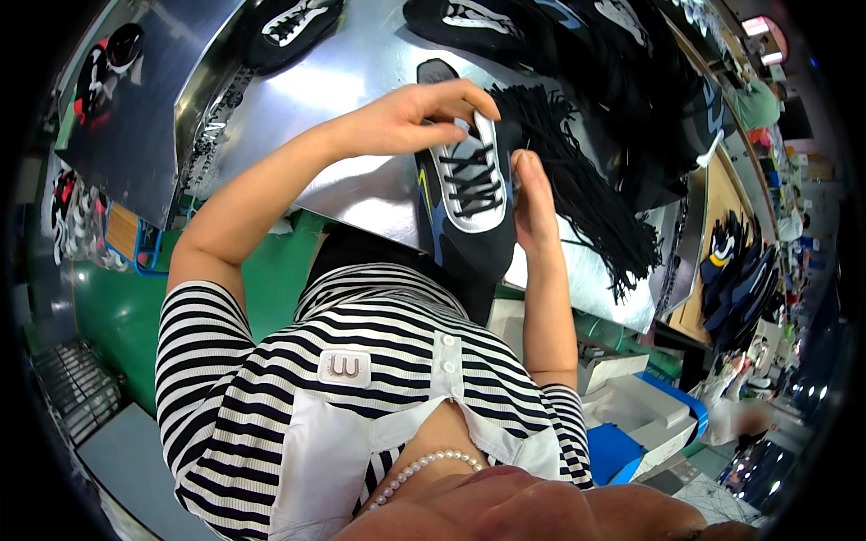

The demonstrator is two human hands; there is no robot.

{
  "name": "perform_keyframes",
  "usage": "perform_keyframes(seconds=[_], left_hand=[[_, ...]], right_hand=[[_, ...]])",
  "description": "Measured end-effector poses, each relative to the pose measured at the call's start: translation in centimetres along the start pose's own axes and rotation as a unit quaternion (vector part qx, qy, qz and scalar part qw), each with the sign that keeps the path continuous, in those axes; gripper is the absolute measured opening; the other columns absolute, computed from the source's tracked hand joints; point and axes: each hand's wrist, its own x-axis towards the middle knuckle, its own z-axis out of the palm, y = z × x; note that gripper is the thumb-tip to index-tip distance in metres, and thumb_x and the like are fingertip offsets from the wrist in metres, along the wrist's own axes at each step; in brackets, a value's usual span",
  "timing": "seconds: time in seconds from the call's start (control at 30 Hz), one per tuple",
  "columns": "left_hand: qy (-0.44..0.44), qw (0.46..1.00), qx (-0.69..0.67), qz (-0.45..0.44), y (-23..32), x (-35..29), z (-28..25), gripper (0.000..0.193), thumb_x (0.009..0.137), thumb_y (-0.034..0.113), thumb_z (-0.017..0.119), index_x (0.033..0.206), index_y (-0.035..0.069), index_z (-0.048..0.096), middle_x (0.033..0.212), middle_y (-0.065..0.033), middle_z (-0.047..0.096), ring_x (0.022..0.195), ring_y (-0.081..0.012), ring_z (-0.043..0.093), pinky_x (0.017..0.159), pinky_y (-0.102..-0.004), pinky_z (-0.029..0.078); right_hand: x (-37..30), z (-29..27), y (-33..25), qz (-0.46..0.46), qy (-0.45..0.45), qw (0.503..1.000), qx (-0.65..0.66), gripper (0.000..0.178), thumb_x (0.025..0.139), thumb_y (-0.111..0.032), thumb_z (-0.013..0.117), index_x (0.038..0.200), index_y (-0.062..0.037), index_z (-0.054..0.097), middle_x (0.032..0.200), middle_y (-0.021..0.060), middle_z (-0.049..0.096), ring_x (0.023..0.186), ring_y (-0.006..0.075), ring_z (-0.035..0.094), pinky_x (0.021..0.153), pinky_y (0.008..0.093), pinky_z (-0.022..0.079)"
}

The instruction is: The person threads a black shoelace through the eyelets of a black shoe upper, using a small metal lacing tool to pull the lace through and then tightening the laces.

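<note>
Currently, the fingers of the left hand [408,118] arch, partly open, over the tongue end of a black-and-grey sneaker [469,189], thumb apart from forefinger; whether they grip it, I cannot tell. The right hand [535,207] has its thumb and fingertips close together at the sneaker's right flank, anything between them hidden. Black shoelaces [474,171] cross the sneaker's white-edged eyelet panel; it is at the near edge of a metal counter [361,194], toe toward the striped shirt [379,316]. Right of the sneaker lies a heap of loose black laces [586,180]; beyond it and leftward, another dark sneaker [293,25].
</note>
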Motion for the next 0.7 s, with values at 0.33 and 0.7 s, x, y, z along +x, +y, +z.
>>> perform_keyframes(seconds=[0.33,0.7], left_hand=[[0.190,0.938,0.232,0.173,-1.3,-1.4,0.8,0.040,0.091,0.007,0.061,0.131,0.007,0.055,0.136,-0.0109,0.055,0.123,-0.0246,0.054,0.102,-0.0360,0.044],[0.208,0.765,-0.574,-0.206,-5.9,-2.6,9.2,0.052,0.094,0.029,0.067,0.134,0.001,0.050,0.123,-0.0105,0.064,0.110,-0.0187,0.061,0.100,-0.0351,0.047]], right_hand=[[0.3,-0.6,1.5,-0.073,0.065,0.977,0.192,0.022,0.099,-0.024,0.060,0.112,-0.0072,0.059,0.109,0.0054,0.067,0.094,0.0171,0.067,0.082,0.0317,0.056],[0.1,0.4,1.9,-0.024,0.127,0.951,0.280,0.029,0.100,-0.033,0.056,0.114,-0.0082,0.063,0.104,0.0046,0.070,0.093,0.0203,0.068,0.084,0.0367,0.056]])
